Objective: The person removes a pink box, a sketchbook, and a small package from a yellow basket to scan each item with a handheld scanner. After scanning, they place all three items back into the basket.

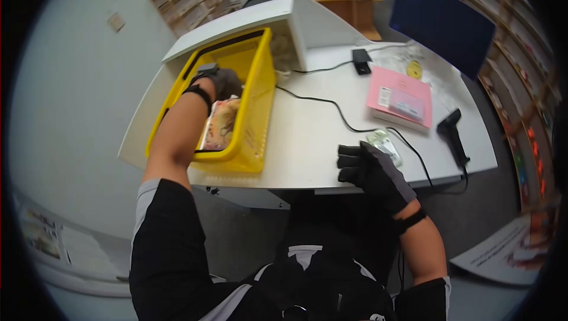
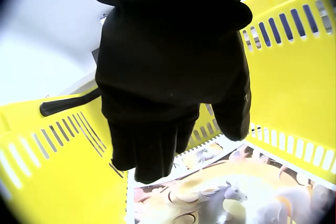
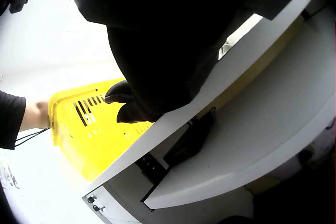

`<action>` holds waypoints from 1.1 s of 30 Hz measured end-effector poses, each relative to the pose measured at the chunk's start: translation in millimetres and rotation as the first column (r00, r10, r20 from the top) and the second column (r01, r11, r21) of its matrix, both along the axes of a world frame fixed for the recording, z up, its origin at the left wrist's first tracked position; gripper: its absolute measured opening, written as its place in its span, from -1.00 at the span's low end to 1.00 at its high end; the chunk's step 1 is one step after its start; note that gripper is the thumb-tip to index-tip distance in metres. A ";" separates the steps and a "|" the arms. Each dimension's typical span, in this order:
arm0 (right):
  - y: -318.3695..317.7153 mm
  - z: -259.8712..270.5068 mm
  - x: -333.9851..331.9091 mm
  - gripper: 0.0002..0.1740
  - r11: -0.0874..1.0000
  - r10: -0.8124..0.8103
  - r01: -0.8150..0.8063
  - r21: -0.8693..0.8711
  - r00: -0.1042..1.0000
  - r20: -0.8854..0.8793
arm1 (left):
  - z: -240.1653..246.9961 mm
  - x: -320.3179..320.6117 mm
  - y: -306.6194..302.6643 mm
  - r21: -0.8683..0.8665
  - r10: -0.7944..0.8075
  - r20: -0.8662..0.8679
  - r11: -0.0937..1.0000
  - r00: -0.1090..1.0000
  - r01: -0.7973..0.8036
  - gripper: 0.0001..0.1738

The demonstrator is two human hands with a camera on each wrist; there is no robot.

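My gloved left hand reaches down inside a yellow shopping basket at the left of the desk. In the left wrist view its fingers point downward with the thumb apart, and nothing shows between them. Beneath them lies a flat item with a colourful printed picture of a pale horse, also visible in the basket in the head view. My gloved right hand hovers at the desk's front edge, fingers extended and holding nothing. It partly overlaps a small green-and-white packet.
A pink book with a clear pack on it lies at the desk's right. Beside it are a black handheld scanner, a monitor and a small black device. A black cable crosses the white desk.
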State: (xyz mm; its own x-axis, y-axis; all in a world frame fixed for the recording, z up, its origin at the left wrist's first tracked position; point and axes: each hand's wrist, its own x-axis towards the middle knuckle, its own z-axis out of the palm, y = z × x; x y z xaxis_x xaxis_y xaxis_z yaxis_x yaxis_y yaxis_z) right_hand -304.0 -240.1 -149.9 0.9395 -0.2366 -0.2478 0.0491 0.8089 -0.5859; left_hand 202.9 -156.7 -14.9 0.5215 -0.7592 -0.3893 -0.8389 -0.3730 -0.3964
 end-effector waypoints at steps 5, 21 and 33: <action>10.6 11.0 1.3 -0.32 0.983 -0.126 0.115 -0.141 0.989 -0.074 | 50.1 -37.2 10.2 -0.224 0.120 0.019 0.968 0.993 -0.113 -0.31; 25.4 18.5 3.8 -0.31 0.935 -0.216 0.164 -0.313 0.966 -0.140 | 25.0 -20.9 -22.0 -0.155 0.246 -0.274 0.943 0.930 -0.295 -0.19; 17.4 8.5 1.7 -0.31 0.938 -0.150 0.091 -0.333 0.976 -0.157 | -11.0 29.1 8.7 -0.115 0.404 -0.498 0.847 0.767 -0.520 0.04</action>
